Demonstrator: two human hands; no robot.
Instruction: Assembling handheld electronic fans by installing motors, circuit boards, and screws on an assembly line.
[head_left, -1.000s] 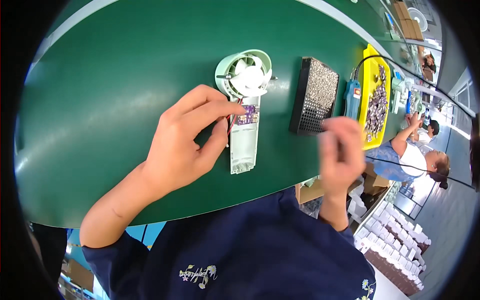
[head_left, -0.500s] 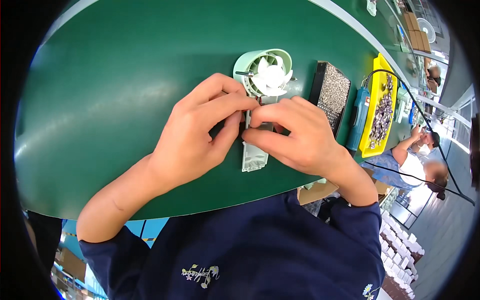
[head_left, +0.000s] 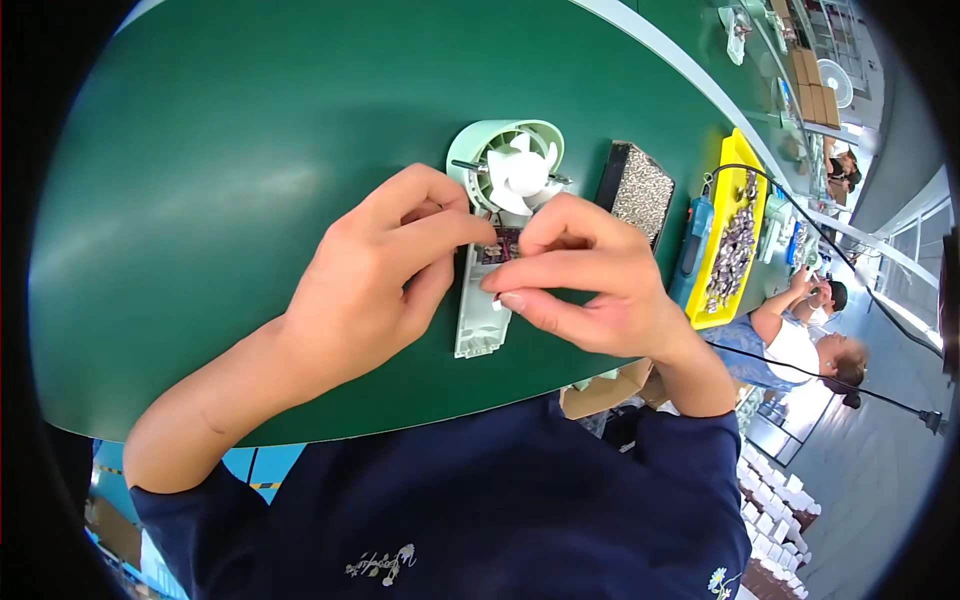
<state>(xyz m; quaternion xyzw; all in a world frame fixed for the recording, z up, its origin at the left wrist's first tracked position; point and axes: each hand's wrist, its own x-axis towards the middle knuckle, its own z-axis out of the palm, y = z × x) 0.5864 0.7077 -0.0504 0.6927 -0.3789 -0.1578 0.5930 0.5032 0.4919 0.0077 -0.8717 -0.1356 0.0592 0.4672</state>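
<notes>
A pale green handheld fan body lies on the green table, its round housing (head_left: 462, 140) holding white fan blades (head_left: 522, 175). Below the housing extends the open handle shell (head_left: 482, 328), with a small dark circuit board (head_left: 507, 243) and thin wires inside. My left hand (head_left: 375, 265) is closed in a pinch at the board's left edge; whatever its fingertips hold is hidden. Between thumb and forefinger, my right hand (head_left: 600, 275) grips a small white connector (head_left: 497, 302) just over the handle shell.
Right of the fan stands a black box of small metal screws (head_left: 643, 195). Beyond it lie a blue electric screwdriver (head_left: 692, 250) and a yellow tray (head_left: 712, 318) of small metal parts. A black cable (head_left: 800, 212) arches past the tray. Co-workers sit farther right.
My right hand has drawn back from the left fingers, uncovering the circuit board and the white connector. The whole view has shifted slightly.
</notes>
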